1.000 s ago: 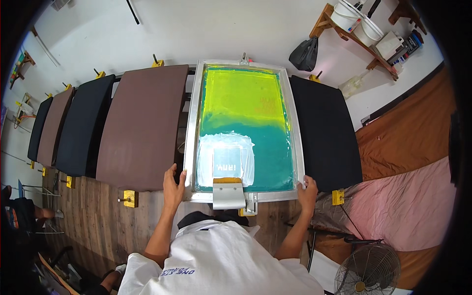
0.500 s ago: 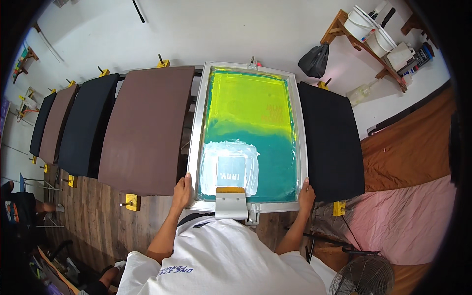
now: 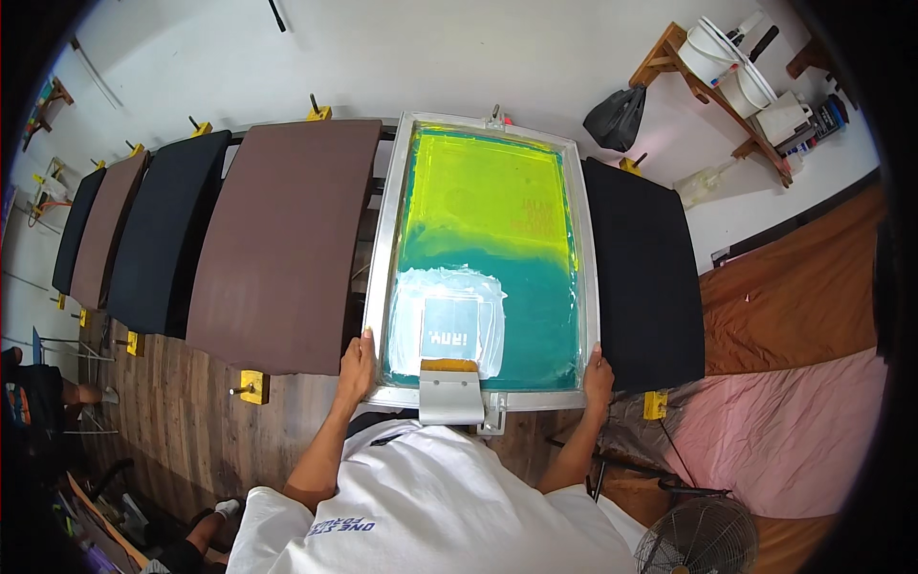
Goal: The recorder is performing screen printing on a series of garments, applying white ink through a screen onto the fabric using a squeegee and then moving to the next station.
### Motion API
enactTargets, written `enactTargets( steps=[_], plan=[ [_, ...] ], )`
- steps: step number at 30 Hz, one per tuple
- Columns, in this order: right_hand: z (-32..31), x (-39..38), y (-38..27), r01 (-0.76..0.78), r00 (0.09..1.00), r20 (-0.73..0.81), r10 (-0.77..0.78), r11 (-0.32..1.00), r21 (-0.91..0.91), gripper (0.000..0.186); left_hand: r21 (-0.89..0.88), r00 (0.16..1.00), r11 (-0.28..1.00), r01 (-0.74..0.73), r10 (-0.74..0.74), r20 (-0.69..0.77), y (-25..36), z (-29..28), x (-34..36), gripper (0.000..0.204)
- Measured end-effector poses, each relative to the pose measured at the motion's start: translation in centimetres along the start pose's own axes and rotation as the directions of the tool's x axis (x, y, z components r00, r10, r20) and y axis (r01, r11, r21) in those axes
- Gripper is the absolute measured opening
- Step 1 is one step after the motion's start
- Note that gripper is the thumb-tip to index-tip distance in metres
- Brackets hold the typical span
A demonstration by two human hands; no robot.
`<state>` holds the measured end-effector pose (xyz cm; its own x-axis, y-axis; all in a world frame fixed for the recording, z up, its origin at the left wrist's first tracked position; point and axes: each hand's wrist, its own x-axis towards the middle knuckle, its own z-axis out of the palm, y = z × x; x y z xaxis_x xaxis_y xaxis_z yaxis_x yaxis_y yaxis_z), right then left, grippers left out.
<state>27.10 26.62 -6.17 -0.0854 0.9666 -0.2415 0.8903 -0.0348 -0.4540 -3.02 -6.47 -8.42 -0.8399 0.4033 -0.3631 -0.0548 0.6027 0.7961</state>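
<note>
A metal screen-printing frame (image 3: pixel 387 239) with yellow-green and teal mesh (image 3: pixel 478 191) is in front of me, with white ink (image 3: pixel 406 316) spread around a printed design at its lower left. A squeegee (image 3: pixel 449 397) with a metal holder and amber blade rests across the near edge. My left hand (image 3: pixel 356 371) is closed on the frame's lower left side. My right hand (image 3: pixel 598 378) is closed on its lower right side.
Brown (image 3: pixel 282 239) and black (image 3: pixel 641 277) platens flank the frame, with yellow clamp blocks (image 3: pixel 253 387). A wooden shelf (image 3: pixel 660 53) holds buckets. A fan (image 3: pixel 698 536), draped cloths (image 3: pixel 755 430) and other people's legs (image 3: pixel 206 536) show around me.
My left hand has settled closed on the frame, and my right hand's fingers have moved in along its side. The frame sits slightly farther right in the view than a second ago.
</note>
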Motion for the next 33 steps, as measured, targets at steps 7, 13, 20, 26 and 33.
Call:
enactTargets(
  steps=[7,13,20,26,33],
  plan=[
    [1.0,0.5,1.5,-0.011,1.000,0.002,0.010,0.986,0.169,0.079,-0.005,0.999,0.999,-0.042,0.042,-0.025,0.5,-0.1,-0.5,0.076],
    [-0.8,-1.2,-0.9,-0.156,0.977,-0.127,0.170,0.981,0.113,0.087,-0.049,0.996,0.995,-0.090,0.088,-0.026,2.6,-1.4,-1.4,0.078],
    [-1.7,-3.2,-3.3,-0.054,0.982,-0.162,0.094,0.971,0.232,0.083,-0.094,0.993,0.989,-0.110,0.106,-0.046,4.8,-6.1,-1.4,0.078],
    [1.0,-8.8,-8.9,0.066,0.989,-0.145,-0.003,0.901,0.429,0.077,-0.131,0.983,0.977,-0.168,0.155,-0.098,2.1,-14.0,1.8,0.077],
    [9.7,-16.6,-16.5,0.027,0.994,-0.107,0.016,0.921,0.389,0.083,-0.088,0.980,0.985,-0.152,0.138,-0.144,-2.8,-26.9,5.2,0.077]
  ],
)
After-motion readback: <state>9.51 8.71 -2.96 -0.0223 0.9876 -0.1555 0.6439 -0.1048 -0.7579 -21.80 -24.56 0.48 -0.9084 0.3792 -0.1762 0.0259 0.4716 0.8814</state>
